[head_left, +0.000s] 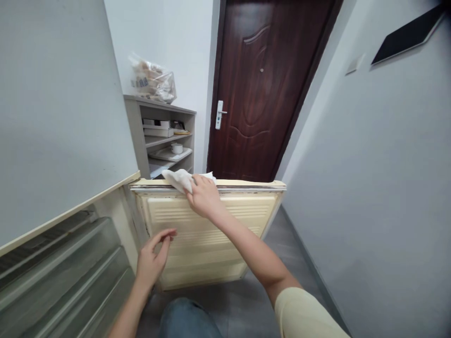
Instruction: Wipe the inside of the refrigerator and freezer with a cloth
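A cream-coloured fridge door stands swung open in front of me, its ribbed inner panel facing me. My right hand is closed on a white cloth and presses it on the door's top edge, near the hinge side. Lower down, my left hand hovers close to the inner panel with its fingers loosely curled and apart, holding nothing.
The open fridge compartment with clear shelves lies at lower left. A grey shelf unit with dishes and a plastic bag on top stands behind. A dark brown door closes the narrow hallway; a wall runs along the right.
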Tool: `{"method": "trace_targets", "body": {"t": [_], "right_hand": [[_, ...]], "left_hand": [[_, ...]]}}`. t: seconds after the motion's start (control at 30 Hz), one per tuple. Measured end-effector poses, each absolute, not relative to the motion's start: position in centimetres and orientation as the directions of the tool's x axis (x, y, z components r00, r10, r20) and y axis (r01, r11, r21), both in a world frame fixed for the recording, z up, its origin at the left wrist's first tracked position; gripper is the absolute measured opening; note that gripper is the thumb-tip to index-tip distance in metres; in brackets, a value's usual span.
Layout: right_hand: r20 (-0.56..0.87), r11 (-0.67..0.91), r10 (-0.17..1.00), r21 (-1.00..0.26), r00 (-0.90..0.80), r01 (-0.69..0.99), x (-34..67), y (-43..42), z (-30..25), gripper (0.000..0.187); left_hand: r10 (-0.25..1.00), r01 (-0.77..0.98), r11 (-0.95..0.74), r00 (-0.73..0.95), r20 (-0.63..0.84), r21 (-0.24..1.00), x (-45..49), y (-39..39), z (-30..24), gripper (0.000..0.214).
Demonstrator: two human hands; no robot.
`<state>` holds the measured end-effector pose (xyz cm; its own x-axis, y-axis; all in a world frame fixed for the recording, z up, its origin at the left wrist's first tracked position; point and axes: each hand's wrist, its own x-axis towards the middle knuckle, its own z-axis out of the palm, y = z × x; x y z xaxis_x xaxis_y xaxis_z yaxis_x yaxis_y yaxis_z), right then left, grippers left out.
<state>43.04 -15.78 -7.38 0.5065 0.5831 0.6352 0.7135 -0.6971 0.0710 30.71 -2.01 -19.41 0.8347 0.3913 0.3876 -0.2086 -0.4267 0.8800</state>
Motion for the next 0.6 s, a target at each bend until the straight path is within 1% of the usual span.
{"method": "trace_targets", "body": {"t": [0.07, 0.1, 0.17, 0.2, 0.27, 0.37, 0.43, 0.5, 0.53, 0.57, 0.6], "right_hand": [[0.624, -0.734, 0.553, 0.051, 0.552, 0.677, 43.9, -18.6, -7.6, 0.043], [0.625, -0.752, 0.532, 0.038, 0.572, 0.658, 44.3, -20.1, -7.8, 0.043], [0.64, -0.792, 0.469, 0.001, 0.608, 0.61, 45.1, -23.1, -8.1, 0.042], [0.651, -0.813, 0.431, -0.02, 0.625, 0.582, 45.5, -24.6, -8.2, 0.042], [0.666, -0.851, 0.357, -0.058, 0.655, 0.523, 46.2, -27.6, -8.3, 0.041], [0.654, -0.895, 0.279, -0.088, 0.703, 0.438, 47.2, -31.4, -8.1, 0.041], [0.64, -0.907, 0.275, -0.076, 0.718, 0.415, 48.0, -33.5, -8.0, 0.042], [0.645, -0.901, 0.287, -0.069, 0.708, 0.428, 49.0, -35.4, -8.0, 0.041], [0.651, -0.89, 0.289, -0.086, 0.702, 0.447, 49.6, -36.4, -8.0, 0.041], [0.66, -0.874, 0.274, -0.134, 0.7, 0.468, 50.3, -37.4, -7.9, 0.041], [0.672, -0.851, 0.23, -0.212, 0.704, 0.481, 50.9, -38.3, -7.8, 0.042]], "left_hand": [[0.302, -0.294, -0.566, 0.795, 0.526, 0.77, 31.8, -2.0, -16.7, 0.023], [0.265, -0.337, -0.636, 0.751, 0.606, 0.695, 32.4, -2.0, -15.4, 0.024], [0.193, -0.391, -0.769, 0.613, 0.766, 0.506, 33.6, -1.9, -13.1, 0.025], [0.154, -0.396, -0.825, 0.528, 0.835, 0.402, 34.3, -1.9, -12.1, 0.026], [0.096, -0.323, -0.909, 0.455, 0.885, 0.265, 35.6, -1.7, -10.7, 0.031], [0.057, -0.199, -0.963, 0.501, 0.864, 0.179, 37.4, -1.1, -9.8, 0.039], [0.042, -0.169, -0.973, 0.54, 0.841, 0.157, 38.1, -0.6, -9.8, 0.041], [0.041, -0.166, -0.973, 0.552, 0.833, 0.158, 38.4, 0.0, -10.0, 0.042], [0.04, -0.171, -0.972, 0.551, 0.834, 0.16, 38.5, 0.2, -10.1, 0.042], [0.035, -0.178, -0.971, 0.548, 0.836, 0.157, 38.5, 0.4, -10.2, 0.042], [0.026, -0.185, -0.971, 0.547, 0.837, 0.151, 38.5, 0.6, -10.3, 0.041]]}}
